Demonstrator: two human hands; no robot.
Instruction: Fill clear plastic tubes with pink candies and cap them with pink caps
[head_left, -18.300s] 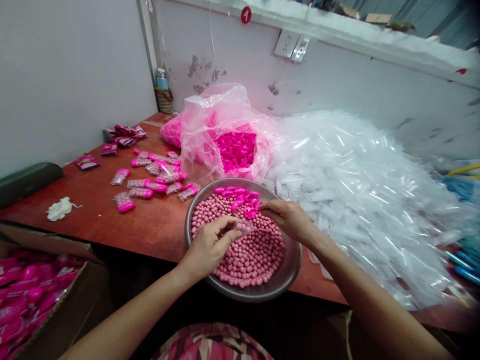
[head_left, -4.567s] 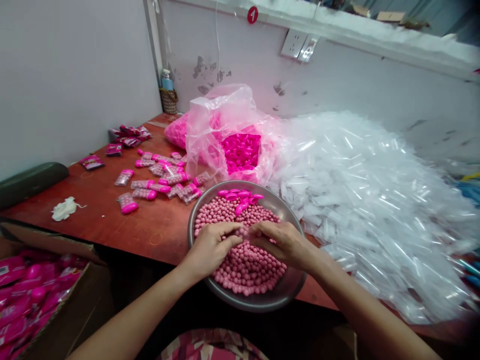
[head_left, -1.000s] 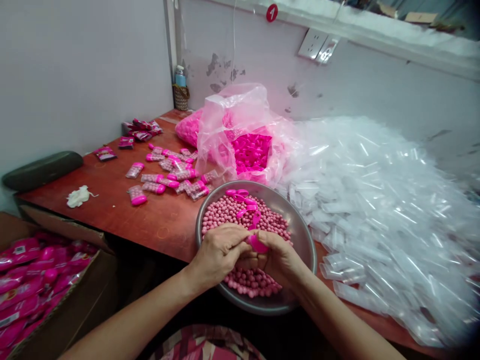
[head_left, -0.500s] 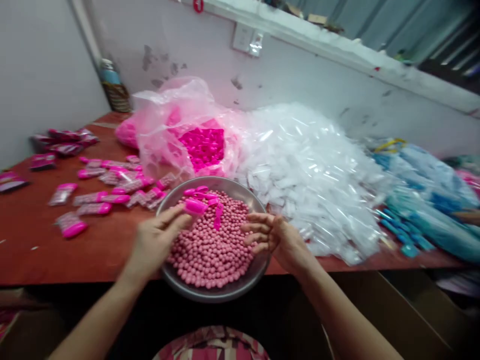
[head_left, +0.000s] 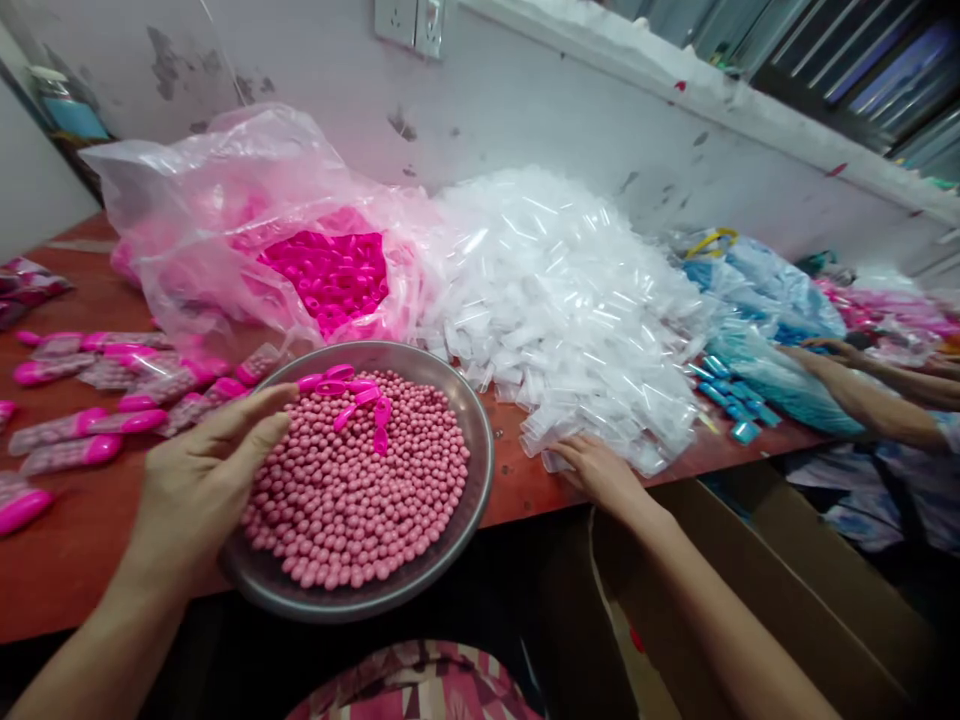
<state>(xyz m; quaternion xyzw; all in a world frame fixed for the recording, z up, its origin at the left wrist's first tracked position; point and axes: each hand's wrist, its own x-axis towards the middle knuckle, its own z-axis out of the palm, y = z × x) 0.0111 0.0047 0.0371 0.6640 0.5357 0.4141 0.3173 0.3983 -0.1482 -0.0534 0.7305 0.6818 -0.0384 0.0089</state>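
A metal bowl (head_left: 480, 480) full of pink beads (head_left: 360, 500) stands at the table's front edge, with several bright pink caps (head_left: 381, 412) lying on the beads. At the bowl's left rim is my left hand (head_left: 217, 470), its thumb and fingers apart and nothing visible between them. My right hand (head_left: 600, 475) touches the near edge of a big heap of clear plastic tubes (head_left: 570, 290); its fingertips are partly hidden among the tubes, so any hold is unclear. Behind the bowl, an open plastic bag (head_left: 202, 200) holds many pink caps (head_left: 337, 275).
Bead-filled tubes with pink caps (head_left: 142, 375) lie on the red table (head_left: 75, 580) at left. Blue pieces (head_left: 731, 395) and blue bags (head_left: 765, 285) are on the right, where another person's arms (head_left: 877, 395) reach in. Cardboard boxes (head_left: 750, 590) stand below.
The view has turned right. My right hand has moved from over the bowl to the clear tubes. The pink cap my left hand held is no longer seen in it.
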